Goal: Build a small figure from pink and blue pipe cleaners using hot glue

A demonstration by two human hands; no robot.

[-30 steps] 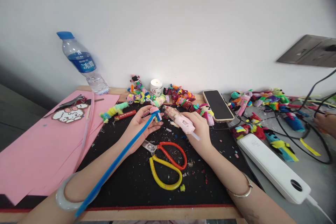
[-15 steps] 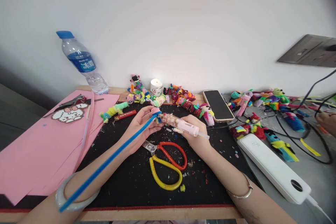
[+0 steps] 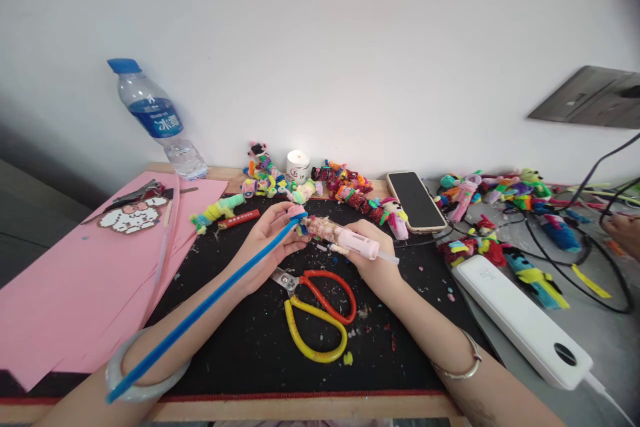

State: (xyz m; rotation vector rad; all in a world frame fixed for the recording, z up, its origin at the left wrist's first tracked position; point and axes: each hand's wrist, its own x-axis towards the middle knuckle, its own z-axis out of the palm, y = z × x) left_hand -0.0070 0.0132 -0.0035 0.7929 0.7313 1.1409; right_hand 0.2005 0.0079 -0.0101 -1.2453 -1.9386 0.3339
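Between the thumb and fingers of my left hand [image 3: 267, 240] is a small pipe-cleaner figure [image 3: 295, 212] with a pink top. A long blue pipe cleaner [image 3: 210, 300] runs from it back over my left forearm. My right hand [image 3: 374, 260] grips a pink hot glue gun [image 3: 345, 239], smeared with residue at its front, its nozzle end close to the figure. A clear glue stick [image 3: 388, 257] pokes out of its rear. The exact contact at the nozzle is hidden. Below my hands lie scissors [image 3: 320, 313] with one red and one yellow handle.
A black mat [image 3: 240, 347] carries scraps. Pink sheets [image 3: 90, 293] and a bottle [image 3: 155, 117] are on the left. Finished pipe-cleaner figures [image 3: 345, 187], a white candle jar [image 3: 298, 167] and a phone [image 3: 416, 200] line the wall. Right: a power bank [image 3: 520, 320], cables, another person's hand [image 3: 623, 233].
The free end of the blue pipe cleaner has shifted slightly left and sags a little. Both hands and the glue gun stay nearly still.
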